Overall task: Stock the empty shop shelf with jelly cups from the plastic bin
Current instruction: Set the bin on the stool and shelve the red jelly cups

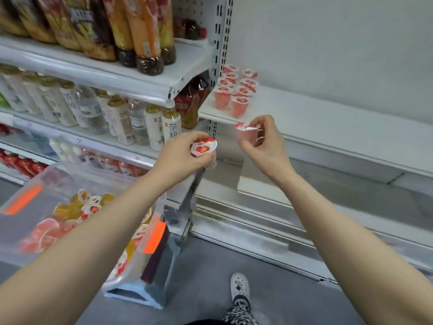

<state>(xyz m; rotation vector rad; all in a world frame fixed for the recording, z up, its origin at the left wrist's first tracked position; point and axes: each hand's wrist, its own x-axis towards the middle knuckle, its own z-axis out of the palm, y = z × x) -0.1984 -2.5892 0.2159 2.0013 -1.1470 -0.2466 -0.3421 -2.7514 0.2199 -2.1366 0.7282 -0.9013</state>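
Pink cups (239,105): shelf (328,118) 8 | left hand (187,151) 1 | right hand (263,143) 1

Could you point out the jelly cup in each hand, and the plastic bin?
Left jelly cup (203,147), held by left hand (180,151), head view: strawberry lid.
Right jelly cup (246,136), held by right hand (266,146), head view: pink side wall.
Plastic bin (28,231), head view: clear side wall.

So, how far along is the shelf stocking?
Done: about ten pink, strawberry-lidded jelly cups stand in two rows at the left end of the white metal shelf. In hand: the left grip holds another pink cup, the right grip a second pink cup. Left: most of the shelf is bare, and the clear plastic bin holds plenty of pink and yellow cups.
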